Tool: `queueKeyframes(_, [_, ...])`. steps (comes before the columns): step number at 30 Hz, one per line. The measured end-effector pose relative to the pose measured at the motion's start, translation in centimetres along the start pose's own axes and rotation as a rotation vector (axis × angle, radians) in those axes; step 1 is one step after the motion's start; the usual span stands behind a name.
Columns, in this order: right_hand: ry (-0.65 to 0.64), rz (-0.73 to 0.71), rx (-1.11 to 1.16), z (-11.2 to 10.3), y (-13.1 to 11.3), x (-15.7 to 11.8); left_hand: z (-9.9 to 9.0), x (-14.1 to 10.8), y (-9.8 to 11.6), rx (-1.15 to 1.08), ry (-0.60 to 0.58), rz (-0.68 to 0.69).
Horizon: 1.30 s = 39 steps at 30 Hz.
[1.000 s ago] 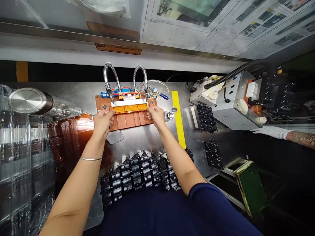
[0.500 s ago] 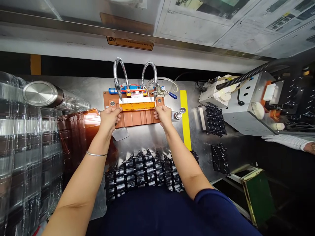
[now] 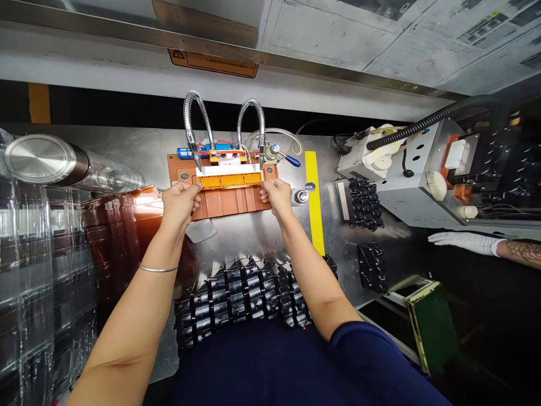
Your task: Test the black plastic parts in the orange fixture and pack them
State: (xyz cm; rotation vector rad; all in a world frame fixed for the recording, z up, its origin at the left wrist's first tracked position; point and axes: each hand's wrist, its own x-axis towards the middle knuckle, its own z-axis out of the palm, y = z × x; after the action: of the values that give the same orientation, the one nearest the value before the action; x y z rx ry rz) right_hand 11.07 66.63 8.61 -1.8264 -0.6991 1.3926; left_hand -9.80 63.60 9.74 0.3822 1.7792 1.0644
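Observation:
An orange perforated strip (image 3: 230,180) is stretched level between my two hands, over a copper-brown fixture block (image 3: 232,204). My left hand (image 3: 181,202) pinches its left end between thumb and fingers. At the right end my right hand (image 3: 276,195) is closed in the same kind of pinch. Just behind the strip runs a white bar (image 3: 229,169) on the fixture. Two flexible metal hoses (image 3: 192,113) arch over it, their nozzles pointing down near the strip's ends. A lever with a blue handle (image 3: 292,160) sits at the fixture's back right.
Rows of black moulded parts (image 3: 236,290) lie near my body. Clear plastic trays (image 3: 34,282), brown film (image 3: 127,220) and a steel-lidded flask (image 3: 46,160) stand left. Yellow tape (image 3: 315,208) and a white machine (image 3: 367,152) are right. Another person's white-gloved hand (image 3: 465,242) reaches in.
The view has shifted slightly, moving the scene left and up. Both hands keep their pinch on the strip over the fixture. The other person's gloved hand has come further into view.

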Motion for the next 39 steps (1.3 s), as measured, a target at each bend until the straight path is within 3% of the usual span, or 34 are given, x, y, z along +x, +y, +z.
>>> queueKeyframes(9, [-0.031, 0.061, -0.025, -0.4, -0.6, -0.1, -0.1, 0.0, 0.4, 0.017, 0.000, -0.032])
queueKeyframes(13, [-0.150, 0.148, -0.044, -1.0, -0.8, 0.0, -1.0, 0.9, 0.8, 0.017, -0.153, -0.170])
queueKeyframes(15, [-0.193, 0.118, -0.019, -2.3, -0.4, -0.6, -1.7, 1.3, 1.0, 0.007, -0.218, -0.219])
queueKeyframes(18, [-0.149, -0.054, -0.005, -7.7, 1.1, -3.0, -3.1, 1.1, 1.2, 0.055, -0.286, -0.203])
queueKeyframes(21, [0.150, -0.227, -0.158, -16.6, 4.3, -7.1, -4.5, -0.5, 1.0, 0.125, -0.230, -0.116])
queueKeyframes(22, [0.265, -0.236, -0.238, -19.6, 5.8, -8.7, -4.9, -1.3, 0.8, 0.125, -0.187, -0.085])
queueKeyframes(24, [0.347, -0.149, -0.368, -24.6, 9.0, -11.9, -5.4, -3.1, 0.0, 0.098, -0.111, -0.051])
queueKeyframes(27, [0.243, 0.005, -0.418, -28.5, 13.7, -15.7, -5.3, -5.8, -1.6, 0.074, -0.078, -0.060])
queueKeyframes(31, [0.194, 0.006, -0.463, -29.1, 16.4, -17.5, -5.3, -8.3, -3.5, 0.066, -0.118, -0.058])
queueKeyframes(34, [0.290, -0.068, -0.556, -28.5, 14.5, -17.0, -6.1, -9.5, -4.4, 0.094, -0.126, 0.049])
queueKeyframes(37, [0.328, -0.353, -0.790, -25.1, 10.1, -15.8, -6.7, -10.7, -4.8, 0.238, -0.066, 0.310])
queueKeyframes(39, [0.178, -0.659, -0.915, -20.4, 7.0, -14.5, -6.4, -11.5, -4.8, 0.378, -0.006, 0.570])
